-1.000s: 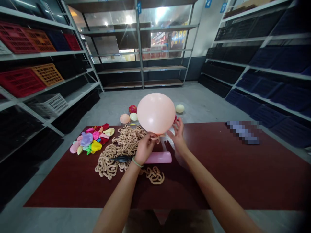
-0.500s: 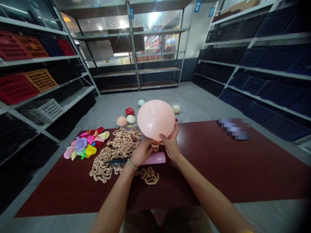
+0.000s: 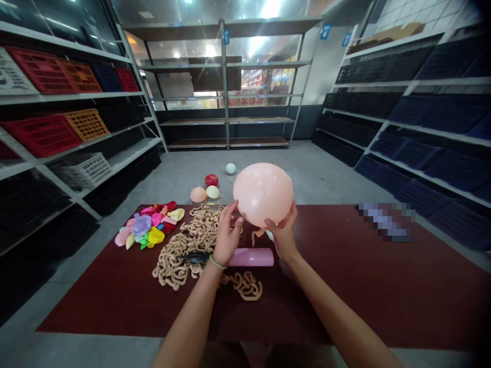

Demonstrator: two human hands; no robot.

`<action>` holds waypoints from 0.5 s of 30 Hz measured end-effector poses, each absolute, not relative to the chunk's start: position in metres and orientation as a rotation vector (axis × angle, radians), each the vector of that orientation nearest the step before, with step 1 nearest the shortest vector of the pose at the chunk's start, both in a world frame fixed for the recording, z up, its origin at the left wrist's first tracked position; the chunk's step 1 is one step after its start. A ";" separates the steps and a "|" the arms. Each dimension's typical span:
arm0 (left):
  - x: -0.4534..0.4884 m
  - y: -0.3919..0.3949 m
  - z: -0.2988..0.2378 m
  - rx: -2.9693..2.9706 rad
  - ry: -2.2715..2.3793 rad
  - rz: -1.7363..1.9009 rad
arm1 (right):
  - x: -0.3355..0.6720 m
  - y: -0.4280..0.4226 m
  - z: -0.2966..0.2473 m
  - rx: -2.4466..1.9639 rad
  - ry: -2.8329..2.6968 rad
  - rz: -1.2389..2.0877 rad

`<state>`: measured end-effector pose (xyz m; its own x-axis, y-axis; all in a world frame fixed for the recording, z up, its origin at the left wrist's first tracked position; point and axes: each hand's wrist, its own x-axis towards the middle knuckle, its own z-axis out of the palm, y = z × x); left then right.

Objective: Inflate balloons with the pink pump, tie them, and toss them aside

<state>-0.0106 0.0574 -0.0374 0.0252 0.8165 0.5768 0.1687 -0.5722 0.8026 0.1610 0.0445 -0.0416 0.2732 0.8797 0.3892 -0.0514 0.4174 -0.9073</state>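
Observation:
A peach inflated balloon (image 3: pixel 263 193) is held above the table, its tied neck hanging at the underside with a short tan strand. My right hand (image 3: pixel 284 231) grips the balloon's lower right side, thumb in front and fingers partly hidden behind. On the other side, my left hand (image 3: pixel 229 236) has its fingers apart, the fingertips at or close to the balloon's left edge. Below lies a pink balloon pump (image 3: pixel 252 257) with a black nozzle (image 3: pixel 197 257). Left of it spreads a pile of curled tan long balloons (image 3: pixel 174 259), a few of them lying in front (image 3: pixel 247 286).
Flat, colourful balloons (image 3: pixel 142 226) lie on the dark red table (image 3: pixel 95 301) at the left. A pixelated object (image 3: pixel 385 221) rests at the far right. Several small inflated balloons (image 3: pixel 211 180) are on the floor beyond. Shelves with crates (image 3: pixel 48 134) stand around.
My left hand has let go of the balloon's neck and opened at its left side. My right hand still holds the balloon. The view has shifted, so everything sits further right.

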 end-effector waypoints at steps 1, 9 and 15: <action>-0.012 0.058 -0.037 1.784 1.015 1.599 | 0.160 0.048 -0.040 -0.906 -1.099 0.747; -0.031 0.078 -0.045 1.456 1.157 1.609 | 0.170 0.105 -0.043 -1.070 -0.790 0.746; -0.035 0.081 -0.043 1.138 1.123 1.640 | 0.163 0.082 -0.059 -1.082 -1.011 0.843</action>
